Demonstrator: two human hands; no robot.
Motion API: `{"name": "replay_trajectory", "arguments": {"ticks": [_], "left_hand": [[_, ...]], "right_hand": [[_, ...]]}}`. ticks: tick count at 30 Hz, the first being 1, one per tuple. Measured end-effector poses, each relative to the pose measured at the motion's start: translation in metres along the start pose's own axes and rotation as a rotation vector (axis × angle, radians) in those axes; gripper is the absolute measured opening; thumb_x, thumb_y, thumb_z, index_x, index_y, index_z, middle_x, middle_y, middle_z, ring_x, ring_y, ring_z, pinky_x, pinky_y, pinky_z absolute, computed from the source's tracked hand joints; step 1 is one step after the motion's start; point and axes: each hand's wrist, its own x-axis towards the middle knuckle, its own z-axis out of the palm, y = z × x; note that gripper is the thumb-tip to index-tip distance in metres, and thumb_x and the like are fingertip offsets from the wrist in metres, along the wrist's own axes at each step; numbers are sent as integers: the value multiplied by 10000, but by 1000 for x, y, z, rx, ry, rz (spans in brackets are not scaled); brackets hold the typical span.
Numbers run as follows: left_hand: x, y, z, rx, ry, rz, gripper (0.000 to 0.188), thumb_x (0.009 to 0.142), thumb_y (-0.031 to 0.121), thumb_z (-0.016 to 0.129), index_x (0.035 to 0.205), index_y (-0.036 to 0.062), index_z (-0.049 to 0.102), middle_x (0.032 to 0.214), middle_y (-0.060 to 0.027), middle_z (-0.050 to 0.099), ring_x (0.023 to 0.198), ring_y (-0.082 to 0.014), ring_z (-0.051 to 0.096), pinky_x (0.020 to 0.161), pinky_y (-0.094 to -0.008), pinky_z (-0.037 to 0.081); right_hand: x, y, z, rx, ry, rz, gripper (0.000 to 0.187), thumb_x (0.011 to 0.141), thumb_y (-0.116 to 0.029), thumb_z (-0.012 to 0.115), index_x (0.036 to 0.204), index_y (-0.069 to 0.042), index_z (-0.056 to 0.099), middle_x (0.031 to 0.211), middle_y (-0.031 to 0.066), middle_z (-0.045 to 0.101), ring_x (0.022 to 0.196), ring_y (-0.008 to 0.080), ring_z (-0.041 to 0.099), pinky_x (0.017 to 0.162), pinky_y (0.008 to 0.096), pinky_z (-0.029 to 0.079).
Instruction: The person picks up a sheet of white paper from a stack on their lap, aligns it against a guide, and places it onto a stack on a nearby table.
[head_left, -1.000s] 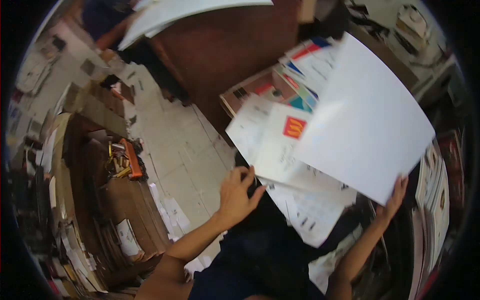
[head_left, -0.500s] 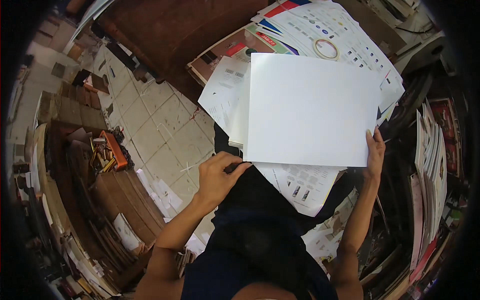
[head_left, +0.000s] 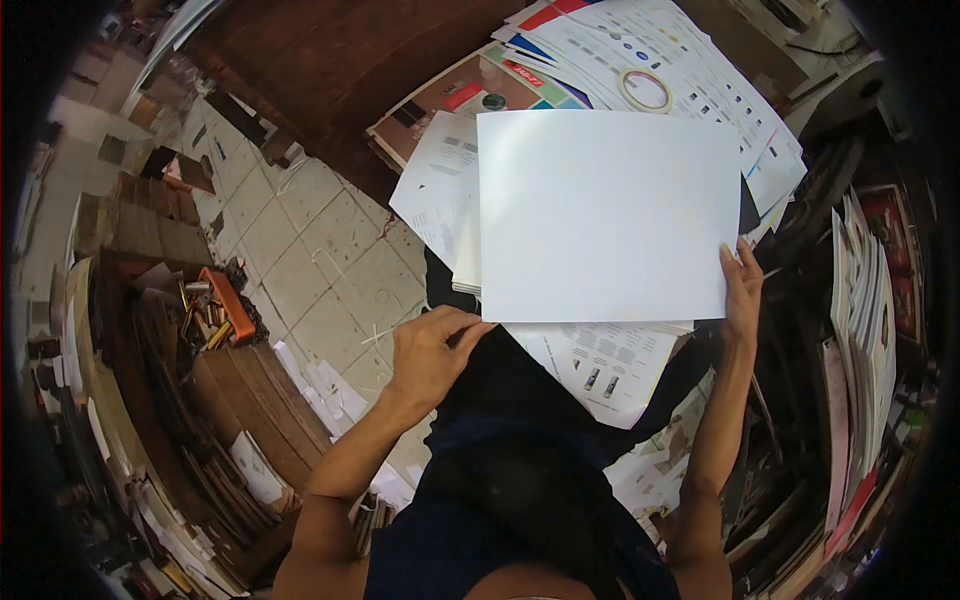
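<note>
Both hands holding blank white sheet [head_left: 608,215] at frame centre, over printed sheets [head_left: 600,365]. Left hand [head_left: 432,352] pinching lower left corner, right hand [head_left: 742,290] gripping right edge. Step seems squaring sheet; next needing careful lowering onto pile.

— Where are the arms?

— Both bare forearms rise from the lower edge, elbows bent, spread wide apart, the torso between them.

— And the left hand [head_left: 432,352]?

— It sits low and central, back toward the camera, fingers [head_left: 455,322] curled inward with the thumb drawn against them, a pinch as far as I can tell; the fingertips are partly hidden.

— The right hand [head_left: 742,290]?

— Higher, at the end of a nearly upright forearm. The wrist is straight, the fingers point up and lie close together, thumb side turned inward.
</note>
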Motion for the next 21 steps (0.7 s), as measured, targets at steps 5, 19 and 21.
{"name": "replay_trajectory", "arguments": {"ticks": [5,19,21], "left_hand": [[12,7,-7,43,-97,43,107,778,113,774,813,28,719,737,-108,668,599,-260,631,536,-324,481],[19,10,-6,102,-171,48,104,754,49,785,785,6,696,706,-110,657,566,-212,617,546,-298,470],[18,14,-7,76,-177,46,101,758,44,781,782,2,692,700,-111,654,561,-208,607,543,-297,462]], "right_hand": [[3,-1,1,-66,6,-38,326,957,-152,603,1207,55,572,985,95,694,814,97,644,707,229,509],[9,-2,-4,-93,-71,-68,258,918,-176,673,1075,28,650,853,7,677,712,33,576,629,198,454],[10,1,-5,-116,-62,-68,250,916,-173,672,1067,27,653,854,7,677,712,33,575,626,200,452]]}}
